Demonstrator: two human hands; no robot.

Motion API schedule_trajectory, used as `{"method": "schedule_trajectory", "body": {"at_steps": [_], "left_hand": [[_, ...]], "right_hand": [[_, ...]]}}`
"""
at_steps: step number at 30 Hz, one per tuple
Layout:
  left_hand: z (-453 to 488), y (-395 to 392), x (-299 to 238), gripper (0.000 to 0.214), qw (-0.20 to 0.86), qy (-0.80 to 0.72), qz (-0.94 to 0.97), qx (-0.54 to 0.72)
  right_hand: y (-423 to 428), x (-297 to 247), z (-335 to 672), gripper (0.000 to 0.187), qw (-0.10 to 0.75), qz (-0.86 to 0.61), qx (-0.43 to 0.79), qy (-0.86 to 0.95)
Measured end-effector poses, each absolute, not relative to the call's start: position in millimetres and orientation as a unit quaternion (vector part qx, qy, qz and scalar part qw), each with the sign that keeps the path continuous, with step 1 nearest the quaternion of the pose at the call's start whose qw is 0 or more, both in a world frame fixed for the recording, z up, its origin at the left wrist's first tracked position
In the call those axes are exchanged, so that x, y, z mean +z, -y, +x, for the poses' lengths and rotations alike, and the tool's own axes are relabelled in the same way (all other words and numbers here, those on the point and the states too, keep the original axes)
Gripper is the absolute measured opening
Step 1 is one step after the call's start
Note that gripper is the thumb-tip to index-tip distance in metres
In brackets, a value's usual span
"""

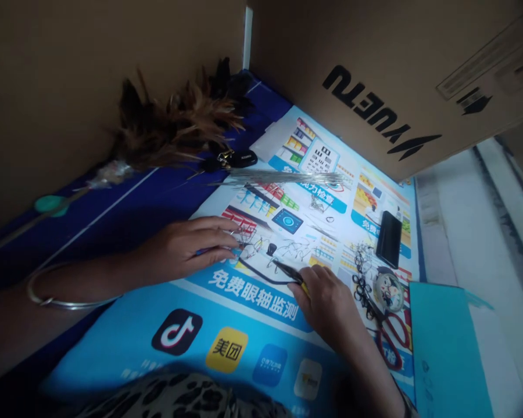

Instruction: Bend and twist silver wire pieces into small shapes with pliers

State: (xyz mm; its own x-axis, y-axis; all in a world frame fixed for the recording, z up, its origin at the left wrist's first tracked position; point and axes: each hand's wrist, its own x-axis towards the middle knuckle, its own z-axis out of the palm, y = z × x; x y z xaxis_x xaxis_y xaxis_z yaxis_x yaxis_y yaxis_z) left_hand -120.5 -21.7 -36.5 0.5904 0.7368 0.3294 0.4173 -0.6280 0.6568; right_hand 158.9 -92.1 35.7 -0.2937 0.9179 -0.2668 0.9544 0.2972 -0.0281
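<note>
My left hand rests on a printed poster, its fingers stretched toward a small bent wire piece and seemingly pinching it at the fingertips. My right hand is closed round a dark pair of pliers with a yellow grip. The pliers' tip points left toward a thin dark wire loop on the poster. Several small wire shapes lie between the two hands. A silver bangle circles my left wrist.
A bundle of straight silver wires lies further back. A feather duster rests at the back left, with a black key fob near it. A black phone, red-handled scissors, a round badge and a teal folder sit at right. Cardboard walls enclose the area.
</note>
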Motion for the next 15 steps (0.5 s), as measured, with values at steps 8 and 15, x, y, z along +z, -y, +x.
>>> {"method": "schedule_trajectory", "body": {"at_steps": [8,15], "left_hand": [[-121.3,23.8,-32.7,0.020,0.267,-0.357,0.847,0.290],[-123.4,21.8,-40.4,0.021,0.250,-0.344,0.857,0.290]], "right_hand": [[94.8,30.3,159.9,0.024,0.085,0.579,-0.070,-0.808],[96.3,31.6,166.0,0.021,0.061,0.587,-0.065,-0.805]]}}
